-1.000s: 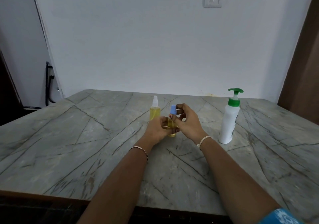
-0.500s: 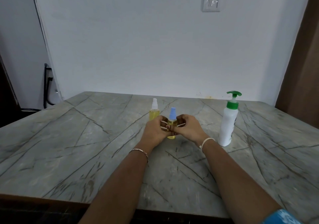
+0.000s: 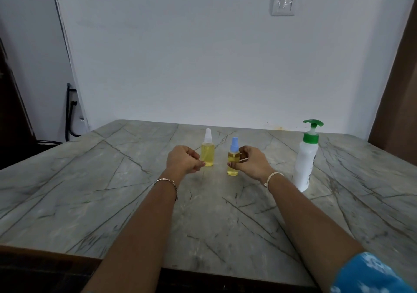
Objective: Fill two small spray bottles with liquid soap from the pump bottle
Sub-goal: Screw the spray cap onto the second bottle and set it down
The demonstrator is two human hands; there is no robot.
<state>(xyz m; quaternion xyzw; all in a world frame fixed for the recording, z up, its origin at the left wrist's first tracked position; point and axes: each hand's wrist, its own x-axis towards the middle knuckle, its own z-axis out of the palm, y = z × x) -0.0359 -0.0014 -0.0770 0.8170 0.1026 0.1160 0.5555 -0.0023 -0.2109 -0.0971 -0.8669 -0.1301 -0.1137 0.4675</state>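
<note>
Two small spray bottles of yellow liquid stand upright mid-table. The white-capped spray bottle [image 3: 207, 151] is on the left and the blue-capped spray bottle [image 3: 233, 160] just right of it. My right hand [image 3: 251, 162] holds the blue-capped bottle from its right side, thumb and fingertips on its body. To the left of the white-capped bottle, my left hand [image 3: 183, 160] is curled into a loose fist; it is close to the bottle and holds nothing. The white pump bottle [image 3: 306, 159] with a green pump stands upright further right.
The grey marble table [image 3: 112, 191] reaches back to a white wall with a switch plate [image 3: 283, 2]. Its near edge runs along the bottom. A dark cable and bracket [image 3: 71, 114] hang at the left wall. A brown panel [image 3: 399, 103] borders the right.
My left hand has let go of the blue-capped bottle and moved left, over by the white-capped one. My right hand came down from the cap to the bottle's body.
</note>
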